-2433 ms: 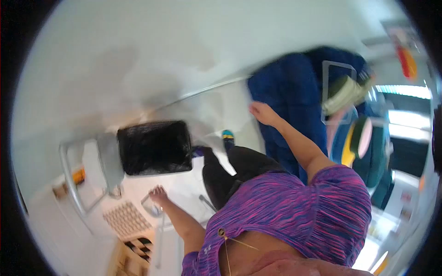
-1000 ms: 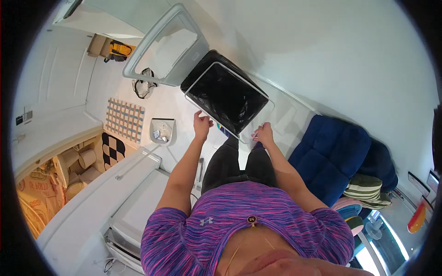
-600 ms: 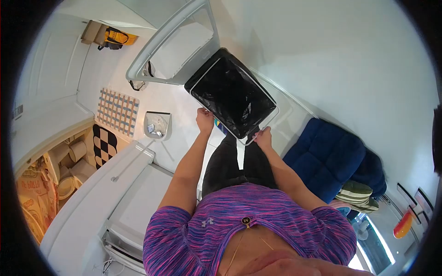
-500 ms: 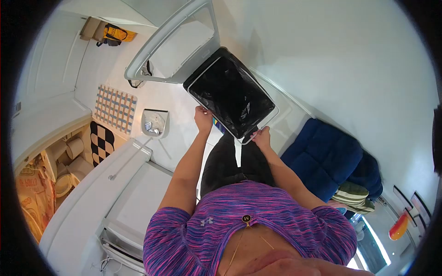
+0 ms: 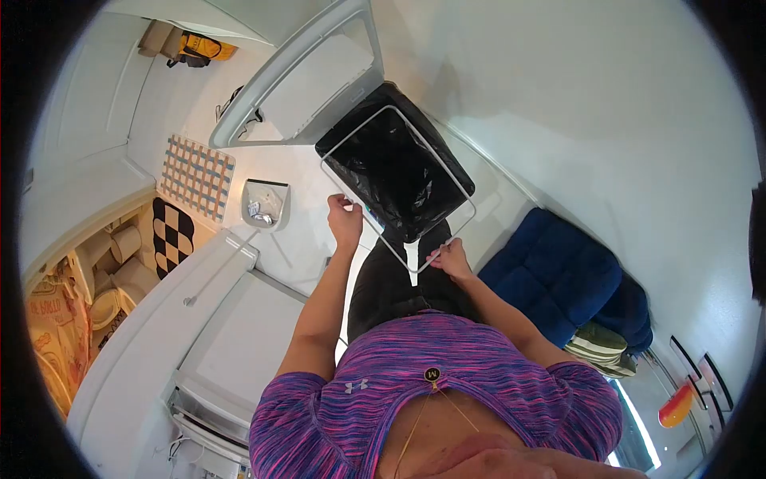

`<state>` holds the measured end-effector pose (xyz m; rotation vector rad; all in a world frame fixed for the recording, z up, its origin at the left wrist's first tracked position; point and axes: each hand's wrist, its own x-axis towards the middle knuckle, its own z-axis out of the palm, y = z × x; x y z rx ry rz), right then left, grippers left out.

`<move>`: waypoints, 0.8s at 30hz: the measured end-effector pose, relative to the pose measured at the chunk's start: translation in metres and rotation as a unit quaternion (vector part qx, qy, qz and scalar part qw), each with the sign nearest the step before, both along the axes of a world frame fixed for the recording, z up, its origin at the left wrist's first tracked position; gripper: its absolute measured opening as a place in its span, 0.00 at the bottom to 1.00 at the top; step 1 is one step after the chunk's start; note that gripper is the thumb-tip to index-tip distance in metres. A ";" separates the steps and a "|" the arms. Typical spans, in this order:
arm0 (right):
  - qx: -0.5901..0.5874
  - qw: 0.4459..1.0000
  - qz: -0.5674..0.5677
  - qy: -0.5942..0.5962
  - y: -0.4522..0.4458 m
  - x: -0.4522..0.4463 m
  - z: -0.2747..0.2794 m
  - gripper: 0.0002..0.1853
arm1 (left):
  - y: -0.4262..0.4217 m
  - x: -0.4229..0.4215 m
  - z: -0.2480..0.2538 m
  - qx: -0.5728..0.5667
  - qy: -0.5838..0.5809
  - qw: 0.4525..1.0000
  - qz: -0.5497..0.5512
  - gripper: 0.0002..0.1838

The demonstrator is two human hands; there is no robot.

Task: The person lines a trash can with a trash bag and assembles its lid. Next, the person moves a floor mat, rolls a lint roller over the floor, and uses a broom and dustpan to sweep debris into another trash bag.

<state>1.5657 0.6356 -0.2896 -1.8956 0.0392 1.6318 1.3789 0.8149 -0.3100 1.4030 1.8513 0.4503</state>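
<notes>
Left hand (image 5: 345, 221) and right hand (image 5: 452, 259) both have their fingers curled closed on the thin white rectangular frame (image 5: 388, 243), the left along one long side, the right on the short side nearest the body. We see the frame directly ahead of the torso, its long axis slanting from far left to near right, overlapping the black-lined bin (image 5: 425, 130) and reaching past its near edge

Left hand (image 5: 344, 221) pinches long edge of white rectangular frame (image 5: 388, 241); right hand (image 5: 452, 260) on its short edge. Frame over black bin liner (image 5: 399, 164). Dustpan (image 5: 264, 183) with litter (image 5: 258, 211) on floor (image 5: 306, 182), near plaid mat's (image 5: 197, 177) edge.
</notes>
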 end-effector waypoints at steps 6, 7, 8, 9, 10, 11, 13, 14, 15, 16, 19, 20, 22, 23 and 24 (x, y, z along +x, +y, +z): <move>0.006 0.998 -0.039 -0.047 0.033 0.007 -0.022 0.07 | 0.037 0.020 -0.005 0.009 0.012 1.000 0.007 0.17; 0.025 0.996 -0.014 -0.083 0.031 0.007 -0.030 0.08 | 0.039 0.020 -0.012 0.008 0.012 1.000 0.010 0.17; 0.044 0.992 0.012 -0.118 0.027 0.008 -0.037 0.08 | 0.041 0.020 -0.018 0.009 0.006 1.000 0.000 0.17; 0.071 0.996 -0.028 -0.051 0.028 0.013 -0.029 0.09 | 0.042 0.020 -0.021 0.009 0.001 1.000 -0.011 0.16; 0.070 0.996 -0.024 -0.049 0.029 0.015 -0.029 0.09 | 0.041 0.019 -0.023 0.009 -0.003 1.000 -0.021 0.16; 0.038 0.996 0.010 -0.075 0.033 0.016 -0.027 0.10 | 0.041 0.017 -0.025 0.055 0.014 0.997 -0.052 0.15; 0.006 0.994 0.046 -0.101 0.034 0.016 -0.026 0.10 | 0.042 0.022 -0.022 0.059 0.020 0.997 -0.046 0.15; 0.017 0.995 0.013 -0.092 0.031 0.015 -0.023 0.11 | 0.042 0.024 -0.019 0.063 0.024 0.997 -0.041 0.15; 0.029 0.996 -0.020 -0.083 0.028 0.014 -0.021 0.11 | 0.041 0.024 -0.022 0.068 0.016 0.997 -0.038 0.15; 0.030 0.996 -0.020 -0.085 0.024 0.011 -0.018 0.11 | 0.039 0.023 -0.024 0.069 0.015 0.997 -0.038 0.15; 0.065 0.993 -0.087 -0.035 0.010 0.004 -0.001 0.11 | 0.030 0.018 -0.019 0.058 0.021 0.998 -0.032 0.15; 0.065 0.993 -0.087 -0.038 0.010 0.005 0.002 0.11 | 0.027 0.016 -0.017 0.051 0.018 0.998 -0.026 0.15; 0.059 0.996 -0.049 -0.045 0.007 0.007 0.001 0.10 | 0.021 0.016 -0.010 0.046 0.015 0.999 -0.020 0.15; 0.060 0.996 -0.050 -0.045 0.004 0.004 0.000 0.10 | 0.019 0.015 -0.007 0.025 0.025 0.999 -0.005 0.15; 0.063 0.996 -0.037 -0.049 0.001 0.000 0.000 0.10 | 0.016 0.012 -0.006 0.004 0.035 0.999 0.011 0.15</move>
